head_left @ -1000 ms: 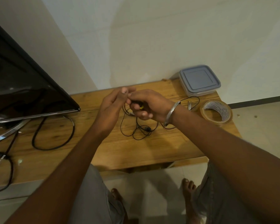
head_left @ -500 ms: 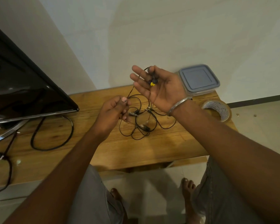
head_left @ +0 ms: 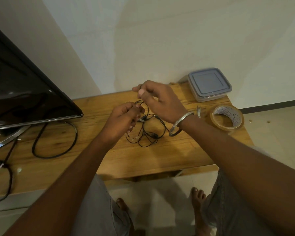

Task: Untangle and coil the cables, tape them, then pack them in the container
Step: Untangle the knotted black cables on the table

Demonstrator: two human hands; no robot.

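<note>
Pinching the tangled earphone cable point(head_left: 148, 135) in left hand point(head_left: 121, 120) and right hand point(head_left: 158, 101), close together. Held strand angled up toward the wall point(head_left: 160, 48), loops sprawled on bench point(head_left: 160, 155).

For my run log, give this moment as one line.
step: untangling | left hand: pinches cable | right hand: pinches cable | container: lid on | tape roll: untouched

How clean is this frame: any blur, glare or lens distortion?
Head view: dim, warm light; the right hand is slightly motion-blurred above the thin black tangled cable; the glossy black screen shows faint reflections; wide-angle distortion skews the wooden table.
</note>
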